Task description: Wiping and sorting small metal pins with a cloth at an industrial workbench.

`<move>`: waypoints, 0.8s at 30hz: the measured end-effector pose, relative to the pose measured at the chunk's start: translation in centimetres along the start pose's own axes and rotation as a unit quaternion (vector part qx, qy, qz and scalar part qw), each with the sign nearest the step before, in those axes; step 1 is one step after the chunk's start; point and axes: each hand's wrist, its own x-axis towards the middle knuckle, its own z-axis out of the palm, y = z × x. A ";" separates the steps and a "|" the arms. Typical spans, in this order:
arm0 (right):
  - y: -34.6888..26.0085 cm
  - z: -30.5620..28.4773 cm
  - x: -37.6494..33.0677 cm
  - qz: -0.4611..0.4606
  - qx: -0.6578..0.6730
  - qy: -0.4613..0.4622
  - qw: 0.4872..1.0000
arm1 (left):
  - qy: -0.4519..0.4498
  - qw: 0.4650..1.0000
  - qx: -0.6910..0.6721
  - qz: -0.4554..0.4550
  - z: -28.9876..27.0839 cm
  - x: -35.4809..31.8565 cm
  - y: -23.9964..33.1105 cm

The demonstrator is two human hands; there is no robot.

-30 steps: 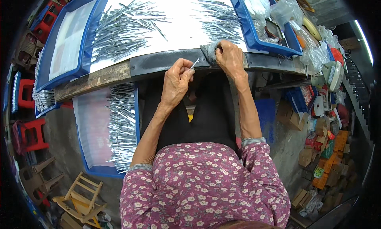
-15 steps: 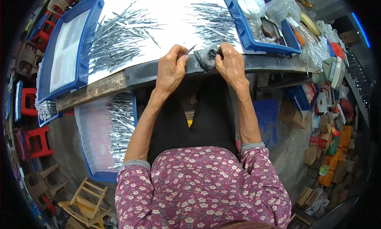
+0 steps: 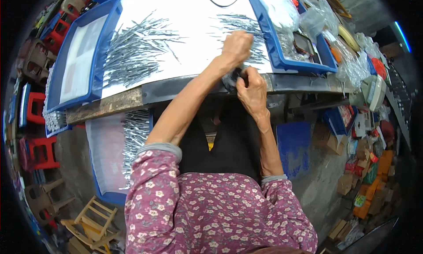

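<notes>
My left hand [image 3: 238, 47] reaches across to the right-hand pile of thin dark metal strips [image 3: 240, 23], its fingers curled over the near side of it. Whatever those fingers hold, if anything, is hidden. At the table's front edge my right hand [image 3: 253, 90] is closed, thumb against fingers, on a crumpled dark grey cloth [image 3: 230, 81], partly covered by my left wrist. A larger pile of similar strips [image 3: 136, 53] lies on the white tabletop [image 3: 194, 47] to the left.
A blue tray [image 3: 115, 18] with a pale lining stands at the table's left end. Another blue tray [image 3: 304, 65] with plastic bags sits at the right. Below the table, a blue-edged tray [image 3: 105, 157] holds more strips. A black cable [image 3: 220, 5] curves across the far side.
My left hand, which was pinching one thin strip beside the cloth, has moved right and away onto the right-hand pile. My right hand stays at the table edge with the cloth.
</notes>
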 end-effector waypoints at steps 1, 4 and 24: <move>0.0 0.1 -0.1 -0.002 0.002 0.002 1.000 | 0.009 1.000 0.023 0.011 0.0 0.3 0.5; 0.7 0.0 -0.4 0.014 0.011 0.004 1.000 | -0.006 0.995 0.090 0.047 1.1 1.2 1.2; 0.9 -0.1 -0.5 0.104 0.162 0.025 0.981 | -0.047 0.986 0.157 -0.015 -11.3 -7.8 -8.3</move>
